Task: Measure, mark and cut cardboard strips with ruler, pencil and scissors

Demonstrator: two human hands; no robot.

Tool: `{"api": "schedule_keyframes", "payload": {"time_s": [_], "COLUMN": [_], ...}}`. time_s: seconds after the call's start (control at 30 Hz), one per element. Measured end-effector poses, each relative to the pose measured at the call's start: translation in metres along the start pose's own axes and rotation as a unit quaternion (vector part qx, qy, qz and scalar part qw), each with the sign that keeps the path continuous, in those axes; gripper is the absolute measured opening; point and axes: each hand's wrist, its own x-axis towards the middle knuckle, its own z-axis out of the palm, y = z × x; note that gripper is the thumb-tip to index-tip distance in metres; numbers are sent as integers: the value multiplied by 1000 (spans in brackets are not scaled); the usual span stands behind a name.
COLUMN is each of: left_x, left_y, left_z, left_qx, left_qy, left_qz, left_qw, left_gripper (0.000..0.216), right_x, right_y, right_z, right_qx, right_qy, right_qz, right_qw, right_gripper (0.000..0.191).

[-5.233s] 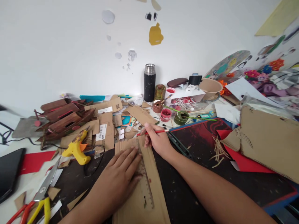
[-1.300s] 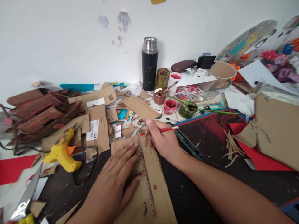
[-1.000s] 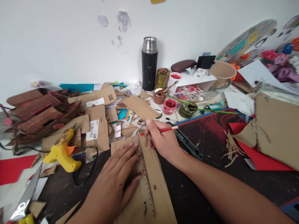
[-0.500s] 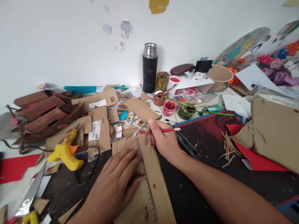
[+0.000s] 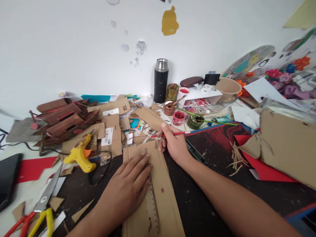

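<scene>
My left hand [image 5: 128, 189] lies flat with fingers spread on a clear ruler [image 5: 151, 210], pressing it onto a long cardboard strip [image 5: 164, 200] on the dark table. My right hand [image 5: 174, 144] is closed on a red pencil [image 5: 172, 134], held at the strip's far right corner. The ruler's far end is hidden under my left fingers.
A yellow glue gun [image 5: 80, 154] and scissors [image 5: 40, 210] lie to the left. Cardboard scraps [image 5: 116, 121] and brown model pieces [image 5: 64, 120] pile up behind. Paint pots [image 5: 179, 117], a black flask [image 5: 161, 80] and a bowl [image 5: 228, 87] stand at the back. A large cardboard sheet [image 5: 286, 148] is on the right.
The view has shifted down and right. My right hand with the pencil has moved slightly away from the strip's top edge. My left hand has kept pressing on the ruler.
</scene>
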Motion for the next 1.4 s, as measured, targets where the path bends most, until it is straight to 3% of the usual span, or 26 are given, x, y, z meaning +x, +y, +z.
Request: {"api": "schedule_keyframes", "payload": {"time_s": [0.23, 0.97, 1.4], "left_x": [-1, 0, 0], "left_y": [-2, 3, 4], "left_z": [-2, -3, -3], "left_qx": [14, 20, 19], "left_qy": [-12, -21, -20], "left_qz": [30, 10, 10], "left_qw": [999, 1000, 1000], "left_gripper": [30, 26, 24], "right_x": [1, -2, 0], "right_y": [4, 11, 10], "right_z": [0, 1, 2], "right_qx": [-8, -19, -50], "right_qy": [-10, -48, -23], "right_qz": [-5, -11, -5], "right_qw": [1000, 999, 998], "right_gripper": [63, 60, 59]}}
